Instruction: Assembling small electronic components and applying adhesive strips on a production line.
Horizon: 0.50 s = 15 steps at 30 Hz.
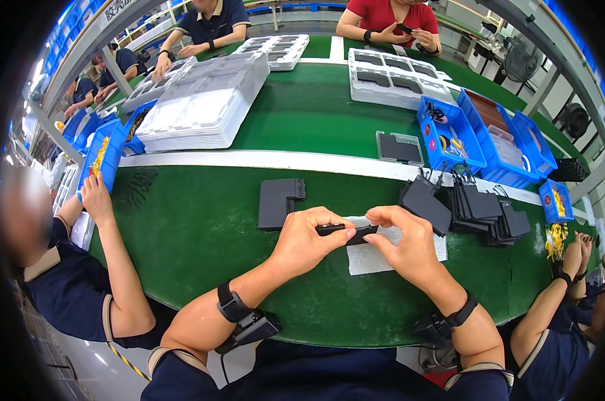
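Hands meet over the green counter [202, 227], seen from the head camera. The left hand [307, 237] pinches one end of a small black part [346, 232] between thumb and fingers, and the right hand [404, 242] grips its other end, fingers curled down over it. The black part hovers just above a pale foam sheet [373, 260] that lies flat on the counter, partly hidden by the right hand. Both wrists wear dark bands with small devices attached.

Left of the black part sits an L-shaped dark block [279, 200], apart from both hands. Right of the part, a leaning row of dark flat covers [469, 207] stands on the counter. Beyond the part, past a white stripe [262, 160], rests a tall stack of grey moulded trays [205, 107], and further right a blue bin [449, 137] holding small pieces. A dark rectangular tray [399, 148] lies just left of that bin. Other people's arms rest at the counter's left and right edges, and two more people sit at the far side.
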Tool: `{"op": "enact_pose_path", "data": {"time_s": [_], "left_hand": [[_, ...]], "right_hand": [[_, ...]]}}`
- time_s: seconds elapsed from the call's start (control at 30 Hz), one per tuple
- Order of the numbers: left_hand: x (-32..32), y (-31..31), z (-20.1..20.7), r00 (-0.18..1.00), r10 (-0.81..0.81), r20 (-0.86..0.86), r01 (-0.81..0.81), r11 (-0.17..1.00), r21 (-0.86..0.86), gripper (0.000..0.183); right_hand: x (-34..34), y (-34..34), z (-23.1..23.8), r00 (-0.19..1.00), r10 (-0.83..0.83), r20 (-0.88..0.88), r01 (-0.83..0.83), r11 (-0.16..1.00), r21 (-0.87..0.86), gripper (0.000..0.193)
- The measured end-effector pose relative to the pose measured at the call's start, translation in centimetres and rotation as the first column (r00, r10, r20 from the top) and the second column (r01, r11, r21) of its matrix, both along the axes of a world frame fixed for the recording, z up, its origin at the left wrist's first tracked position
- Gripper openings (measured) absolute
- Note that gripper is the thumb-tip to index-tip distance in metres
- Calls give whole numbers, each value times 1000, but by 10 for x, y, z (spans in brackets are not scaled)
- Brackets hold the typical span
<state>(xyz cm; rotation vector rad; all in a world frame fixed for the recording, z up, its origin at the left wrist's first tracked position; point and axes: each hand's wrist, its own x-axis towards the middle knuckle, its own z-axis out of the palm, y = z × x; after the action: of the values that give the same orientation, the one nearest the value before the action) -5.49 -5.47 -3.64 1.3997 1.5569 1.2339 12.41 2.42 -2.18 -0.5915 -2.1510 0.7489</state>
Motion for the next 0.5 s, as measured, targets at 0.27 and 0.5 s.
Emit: {"op": "enact_pose_path", "data": {"time_s": [0.27, 0.5], "left_hand": [[2, 0, 3, 998, 27, -58, -26, 1000, 7, 12], [3, 0, 4, 998, 28, -55, -28, 1000, 15, 10]], "right_hand": [[0, 8, -3, 995, 95, -23, -85, 960, 266, 11], [0, 8, -2, 993, 118, 17, -117, 938, 325, 11]]}}
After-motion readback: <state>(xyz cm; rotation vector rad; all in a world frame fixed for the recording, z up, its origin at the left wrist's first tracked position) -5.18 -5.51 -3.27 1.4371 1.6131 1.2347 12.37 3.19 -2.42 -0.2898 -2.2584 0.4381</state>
